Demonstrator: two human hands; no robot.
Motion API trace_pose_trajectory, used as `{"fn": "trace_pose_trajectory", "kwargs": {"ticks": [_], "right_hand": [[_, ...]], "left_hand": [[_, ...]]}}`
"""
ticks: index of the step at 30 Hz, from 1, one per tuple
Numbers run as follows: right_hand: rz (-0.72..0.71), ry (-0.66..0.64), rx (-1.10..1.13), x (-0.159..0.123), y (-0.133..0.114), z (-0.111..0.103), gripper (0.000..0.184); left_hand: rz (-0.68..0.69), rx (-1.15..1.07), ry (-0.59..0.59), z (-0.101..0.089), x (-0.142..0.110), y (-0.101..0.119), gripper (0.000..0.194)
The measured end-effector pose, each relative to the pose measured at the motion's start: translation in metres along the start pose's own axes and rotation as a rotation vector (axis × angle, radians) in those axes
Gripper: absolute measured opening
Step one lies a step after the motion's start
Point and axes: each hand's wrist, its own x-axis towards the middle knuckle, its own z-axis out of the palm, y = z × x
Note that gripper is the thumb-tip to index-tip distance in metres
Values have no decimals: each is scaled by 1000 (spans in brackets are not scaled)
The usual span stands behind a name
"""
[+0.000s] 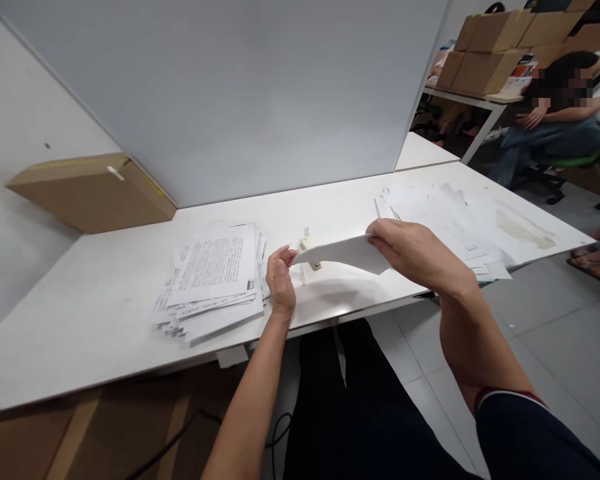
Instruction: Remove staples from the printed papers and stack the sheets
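A white sheaf of paper (pixel 340 254) is held up between my hands, tilted and seen nearly edge-on above the table. My left hand (pixel 282 280) pinches its left end. At the other end, my right hand (pixel 420 252) grips it with thumb and fingers. How many sheets are in it I cannot tell. Partly hidden behind the paper, a small pale object (pixel 305 243) lies on the table. To the left rests a stack of printed papers (pixel 215 270), its edges uneven. Beyond my right hand lies a loose spread of papers (pixel 443 207).
The white table (pixel 105 287) runs up to a tall white board (pixel 250 93). A cardboard box (pixel 100 197) leans at the back left. Clear tape (pixel 525 227) sticks to the right end. A seated person (pixel 570 127) and stacked boxes (pixel 485 67) are at the far right.
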Motion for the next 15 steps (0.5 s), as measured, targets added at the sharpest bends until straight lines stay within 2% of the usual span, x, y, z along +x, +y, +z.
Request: {"fn": "trace_pose_trajectory", "kwargs": {"ticks": [4, 7, 12, 15], "right_hand": [[-13, -177, -186, 3, -2, 8, 13], [13, -263, -214, 3, 1, 21, 13], [92, -296, -228, 4, 2, 25, 16], [106, -313, -216, 7, 2, 23, 15]], "left_hand": [[75, 86, -278, -3, -3, -1, 54], [66, 179, -416, -5, -5, -1, 55], [40, 179, -465, -7, -4, 0, 65], [2, 305, -500, -6, -4, -2, 54]]}}
